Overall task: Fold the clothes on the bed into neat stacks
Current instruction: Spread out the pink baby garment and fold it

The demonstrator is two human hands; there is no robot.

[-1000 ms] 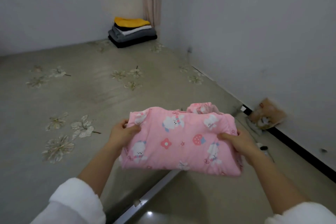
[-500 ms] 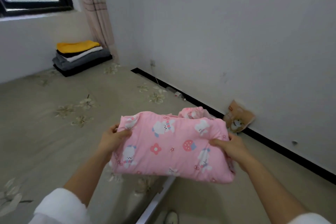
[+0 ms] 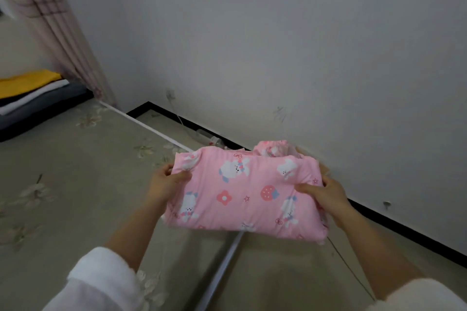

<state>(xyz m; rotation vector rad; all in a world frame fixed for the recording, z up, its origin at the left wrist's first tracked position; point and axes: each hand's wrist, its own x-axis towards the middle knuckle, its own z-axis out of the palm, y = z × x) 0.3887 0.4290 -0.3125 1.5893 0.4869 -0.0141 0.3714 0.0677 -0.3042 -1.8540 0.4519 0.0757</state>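
Observation:
A folded pink padded garment [image 3: 242, 189] printed with white bears, flowers and strawberries hangs in the air over the bed's right edge. My left hand [image 3: 165, 184] grips its left side, thumb on top. My right hand [image 3: 324, 193] grips its right side the same way. A neat stack of folded clothes [image 3: 32, 101], yellow on top, then white, grey and black, lies at the far left corner of the bed [image 3: 63, 184].
The bed has a beige sheet with pale flowers and a white rail [image 3: 222, 267] along its right edge. Beyond it lies a strip of floor, a wall [image 3: 278, 45] with black skirting, a plastic bottle [image 3: 209, 139] and a thin cable. A pink curtain [image 3: 58, 30] hangs at the left.
The view has swung right and closer to the wall, so the stack sits at the left edge. Both hands still hold the pink garment, carried rightward over the bed's edge.

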